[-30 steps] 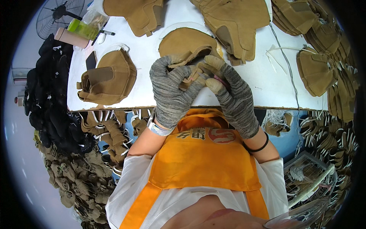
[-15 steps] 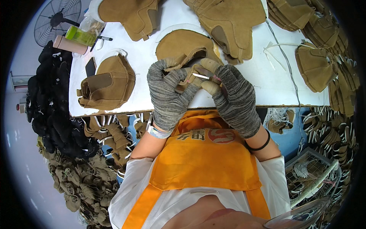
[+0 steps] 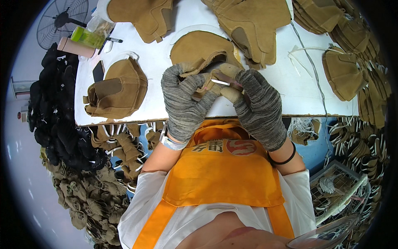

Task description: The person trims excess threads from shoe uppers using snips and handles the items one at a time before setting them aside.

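Observation:
A tan suede boot upper [image 3: 201, 46] with a pale rim lies at the table's near middle, its opening toward me. My left hand [image 3: 181, 103], in a grey knit glove, is closed on the upper's near edge. In my gloved right hand [image 3: 262, 108] a small tool with a shiny metal blade [image 3: 220, 82] is pinched between thumb and fingers. The blade points left, right beside the edge held by my left fingers. Its handle is mostly hidden by the glove, so the exact kind of tool cannot be made out.
More tan uppers lie about: one at the left [image 3: 120, 89], a large one at the back [image 3: 253, 29], stacks at the right [image 3: 342, 70]. A cord [image 3: 309, 54] crosses the white table [image 3: 290, 91]. A phone [image 3: 98, 71], marker [image 3: 114, 40] and green container [image 3: 88, 38] stand back left.
My right hand has shifted slightly to the right, and the blade has tilted and moved a little. My left hand keeps its hold on the boot upper.

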The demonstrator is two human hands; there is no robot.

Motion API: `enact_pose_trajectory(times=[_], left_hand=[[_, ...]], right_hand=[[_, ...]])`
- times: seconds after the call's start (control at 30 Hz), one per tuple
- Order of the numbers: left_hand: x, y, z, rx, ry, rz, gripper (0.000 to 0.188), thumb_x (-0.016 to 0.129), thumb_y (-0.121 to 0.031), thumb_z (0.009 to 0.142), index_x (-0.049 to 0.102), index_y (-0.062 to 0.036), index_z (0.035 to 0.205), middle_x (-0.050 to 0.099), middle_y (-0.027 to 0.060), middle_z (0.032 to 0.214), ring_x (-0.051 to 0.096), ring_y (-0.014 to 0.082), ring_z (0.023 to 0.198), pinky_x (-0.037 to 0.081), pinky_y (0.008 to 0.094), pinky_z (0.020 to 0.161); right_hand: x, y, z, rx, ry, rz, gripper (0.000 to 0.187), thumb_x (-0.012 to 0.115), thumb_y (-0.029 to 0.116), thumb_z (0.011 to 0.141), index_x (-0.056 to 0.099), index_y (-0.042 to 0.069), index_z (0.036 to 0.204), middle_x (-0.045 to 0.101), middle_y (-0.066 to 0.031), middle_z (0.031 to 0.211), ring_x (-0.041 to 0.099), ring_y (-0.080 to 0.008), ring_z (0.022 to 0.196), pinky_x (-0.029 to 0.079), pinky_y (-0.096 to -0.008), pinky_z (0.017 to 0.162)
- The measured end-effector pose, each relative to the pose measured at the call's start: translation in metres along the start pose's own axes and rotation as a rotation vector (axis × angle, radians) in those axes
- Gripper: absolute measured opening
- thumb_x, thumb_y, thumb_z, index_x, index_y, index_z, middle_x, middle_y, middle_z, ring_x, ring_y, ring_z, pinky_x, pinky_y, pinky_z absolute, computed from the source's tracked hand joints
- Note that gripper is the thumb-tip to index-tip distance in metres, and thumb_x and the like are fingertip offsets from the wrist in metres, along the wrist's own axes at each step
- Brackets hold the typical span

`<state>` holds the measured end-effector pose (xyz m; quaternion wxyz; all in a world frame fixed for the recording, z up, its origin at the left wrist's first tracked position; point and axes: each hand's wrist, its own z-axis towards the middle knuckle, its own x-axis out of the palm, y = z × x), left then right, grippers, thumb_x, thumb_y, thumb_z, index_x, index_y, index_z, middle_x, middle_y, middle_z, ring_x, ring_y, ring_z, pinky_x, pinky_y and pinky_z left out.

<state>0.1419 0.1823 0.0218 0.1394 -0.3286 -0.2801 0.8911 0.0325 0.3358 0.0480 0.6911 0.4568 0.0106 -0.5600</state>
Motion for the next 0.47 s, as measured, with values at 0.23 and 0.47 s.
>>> enact_pose_trajectory(times=[0.23, 0.47], left_hand=[[0.002, -0.001, 0.003, 0.033, -0.007, 0.038, 0.039, 0.086, -0.017, 0.061, 0.065, -0.0089, 0.093, 0.05, 0.0131, 0.11, 0.053, 0.0289, 0.099, 0.046, 0.0398, 0.085], [0.004, 0.006, 0.0, 0.059, -0.019, 0.087, 0.04, 0.086, -0.02, 0.062, 0.066, -0.0109, 0.096, 0.049, 0.0133, 0.114, 0.051, 0.0291, 0.105, 0.045, 0.0413, 0.088]], right_hand=[[0.016, 0.002, 0.001, 0.182, -0.009, 0.355, 0.036, 0.062, 0.017, 0.089, 0.056, 0.005, 0.122, 0.064, -0.0123, 0.103, 0.065, -0.0226, 0.088, 0.054, -0.0327, 0.076], [0.016, 0.002, 0.005, 0.536, 0.098, 1.005, 0.04, 0.062, 0.024, 0.093, 0.051, 0.007, 0.127, 0.058, -0.011, 0.116, 0.056, -0.0191, 0.11, 0.043, -0.0262, 0.098]])
